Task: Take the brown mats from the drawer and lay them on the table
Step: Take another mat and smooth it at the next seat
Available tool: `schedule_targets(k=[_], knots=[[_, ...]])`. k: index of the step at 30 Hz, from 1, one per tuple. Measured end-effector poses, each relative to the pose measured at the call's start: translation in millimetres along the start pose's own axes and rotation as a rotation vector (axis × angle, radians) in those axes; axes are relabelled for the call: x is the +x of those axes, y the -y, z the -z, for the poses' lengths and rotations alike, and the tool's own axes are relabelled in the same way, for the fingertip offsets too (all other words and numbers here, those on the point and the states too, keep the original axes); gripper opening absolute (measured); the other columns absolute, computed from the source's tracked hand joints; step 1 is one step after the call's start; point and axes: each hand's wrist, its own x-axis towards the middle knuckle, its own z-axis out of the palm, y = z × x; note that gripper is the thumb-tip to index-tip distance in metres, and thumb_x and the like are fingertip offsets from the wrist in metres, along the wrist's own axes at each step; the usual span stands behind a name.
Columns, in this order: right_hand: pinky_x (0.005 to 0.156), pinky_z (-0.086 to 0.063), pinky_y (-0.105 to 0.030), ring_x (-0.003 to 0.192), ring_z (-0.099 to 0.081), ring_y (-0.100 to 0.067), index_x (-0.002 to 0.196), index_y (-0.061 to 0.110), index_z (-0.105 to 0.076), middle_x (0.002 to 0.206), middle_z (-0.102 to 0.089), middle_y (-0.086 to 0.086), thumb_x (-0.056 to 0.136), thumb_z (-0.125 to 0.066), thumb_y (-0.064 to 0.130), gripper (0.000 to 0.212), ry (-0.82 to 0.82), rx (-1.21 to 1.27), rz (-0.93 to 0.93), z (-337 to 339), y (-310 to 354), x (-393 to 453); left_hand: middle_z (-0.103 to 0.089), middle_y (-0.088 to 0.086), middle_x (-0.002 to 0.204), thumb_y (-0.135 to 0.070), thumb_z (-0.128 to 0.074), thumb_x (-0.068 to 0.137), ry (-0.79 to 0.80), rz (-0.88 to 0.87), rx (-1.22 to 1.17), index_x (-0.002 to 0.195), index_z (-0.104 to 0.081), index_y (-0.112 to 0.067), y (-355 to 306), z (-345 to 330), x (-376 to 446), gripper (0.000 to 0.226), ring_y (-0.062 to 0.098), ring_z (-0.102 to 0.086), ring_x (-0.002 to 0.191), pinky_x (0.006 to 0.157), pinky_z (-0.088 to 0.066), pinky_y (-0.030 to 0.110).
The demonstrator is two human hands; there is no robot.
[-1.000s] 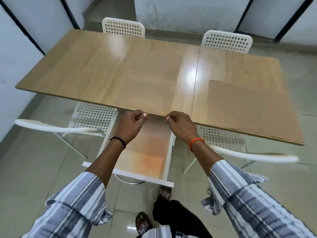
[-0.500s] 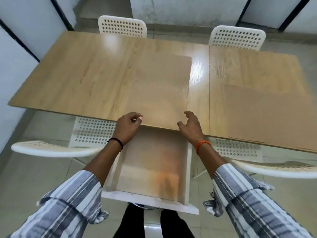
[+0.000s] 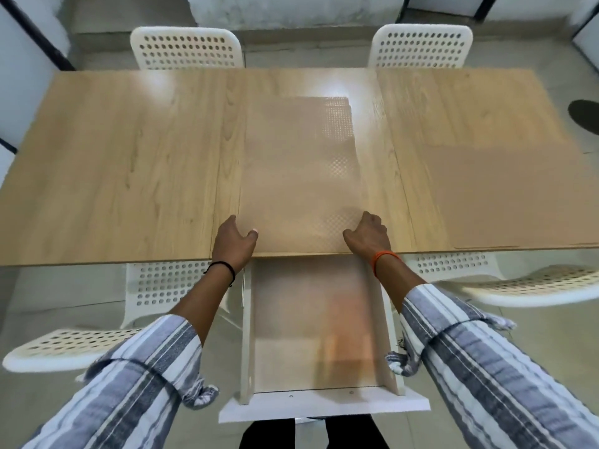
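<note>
Pale tiled floor, white walls; a long wood table [image 3: 129, 163] fills the view, with white perforated chairs [image 3: 186, 48] on the far side and more tucked in on my side. Under the near edge a white drawer [image 3: 324, 406] stands pulled out towards me; something pale and orange-tinged lies on its floor, too blurred to tell whether it is another mat.

Mat [image 3: 299, 176]: thin, translucent brown sheet with an embossed dot texture, lying flat on the table centre, its near edge level with the table edge above the drawer. A second mat [image 3: 518, 196], plainer brown, lies flat at the right end, well apart from the first.

Left hand [image 3: 234, 243]: at the mat's near left corner, thumb lying on the sheet, fingers loosely bent on the table beside it; no pinch that I can see. Right hand [image 3: 369, 236]: at the near right corner, fingers curled down onto the sheet; whether it nips the edge I cannot tell.

Handling, my judgement: light and floppy, lies flat with no curl; likely to slide easily on the glossy top, so press and smooth rather than drag; not fragile, but may crease if bunched. Best hold: both near corners, thumb on top and fingers under the overhanging edge; lift evenly to stop sagging in the middle; a one-handed lift would let it fold.
</note>
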Motion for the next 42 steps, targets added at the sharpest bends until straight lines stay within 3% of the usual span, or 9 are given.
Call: schedule_targets(k=[8, 18, 22, 28, 34, 38, 42], knots=[[0.102, -0.036, -0.038, 0.130, -0.037, -0.039, 0.135, 0.001, -0.047, 0.148, -0.035, -0.016, 0.093, -0.049, 0.022, 0.047, -0.022, -0.038, 0.012, -1.7, -2.3, 5.3, -0.035, 0.012, 0.154, -0.033, -0.054, 0.095, 0.020, 0.012, -0.031, 0.150, -0.031, -0.006, 5.0, -0.8, 6.4, 0.065, 0.026, -0.034, 0.142, 0.114, -0.030, 0.037], [0.101, -0.037, -0.031, 0.132, -0.044, -0.028, 0.138, 0.009, -0.048, 0.148, -0.040, -0.012, 0.093, -0.055, 0.020, 0.047, -0.072, 0.221, 0.055, -0.3, -4.8, 0.8, -0.046, 0.013, 0.147, -0.030, -0.053, 0.095, -0.057, 0.056, -0.118, 0.147, -0.038, -0.009, -6.4, -0.6, 5.4, 0.058, 0.026, -0.045, 0.134, 0.106, -0.035, 0.032], [0.094, -0.033, -0.024, 0.131, -0.046, -0.026, 0.138, 0.008, -0.049, 0.147, -0.043, -0.012, 0.094, -0.055, 0.021, 0.046, -0.083, 0.234, 0.081, -0.5, -4.0, -0.3, -0.049, 0.013, 0.144, -0.030, -0.052, 0.095, -0.080, 0.069, -0.106, 0.146, -0.041, -0.008, -8.6, -2.2, 4.3, 0.057, 0.027, -0.047, 0.132, 0.105, -0.036, 0.032], [0.094, -0.035, -0.023, 0.128, -0.050, -0.025, 0.134, 0.008, -0.054, 0.140, -0.053, -0.010, 0.094, -0.054, 0.018, 0.041, -0.061, 0.262, 0.121, 0.5, -5.9, -3.3, -0.051, 0.013, 0.143, -0.029, -0.052, 0.095, -0.079, 0.100, -0.139, 0.146, -0.041, -0.008, -10.8, -6.2, 2.2, 0.057, 0.023, -0.047, 0.133, 0.106, -0.035, 0.029], [0.096, -0.035, -0.024, 0.129, -0.048, -0.024, 0.134, 0.008, -0.054, 0.142, -0.051, -0.010, 0.095, -0.055, 0.018, 0.041, -0.051, 0.287, 0.107, -0.2, -6.4, -1.0, -0.043, 0.012, 0.150, -0.030, -0.052, 0.095, -0.097, 0.115, -0.161, 0.150, -0.032, -0.010, -15.1, -10.4, 3.0, 0.062, 0.025, -0.043, 0.136, 0.107, -0.034, 0.033], [0.100, -0.037, -0.027, 0.130, -0.048, -0.025, 0.133, 0.009, -0.056, 0.141, -0.051, -0.010, 0.094, -0.055, 0.019, 0.040, -0.040, 0.309, 0.090, 2.2, -5.8, 3.3, -0.048, 0.012, 0.145, -0.030, -0.053, 0.094, -0.116, 0.137, -0.174, 0.147, -0.038, -0.009, -19.6, -10.2, 9.0, 0.058, 0.026, -0.048, 0.130, 0.097, -0.035, 0.027], [0.094, -0.034, -0.023, 0.130, -0.049, -0.024, 0.129, 0.009, -0.059, 0.141, -0.052, -0.010, 0.093, -0.056, 0.021, 0.038, -0.071, 0.298, 0.086, 3.4, -8.7, 6.5, -0.051, 0.010, 0.142, -0.027, -0.053, 0.094, -0.157, 0.153, -0.185, 0.144, -0.042, -0.008, -21.0, -7.6, 12.8, 0.055, 0.025, -0.050, 0.127, 0.098, -0.037, 0.027]])
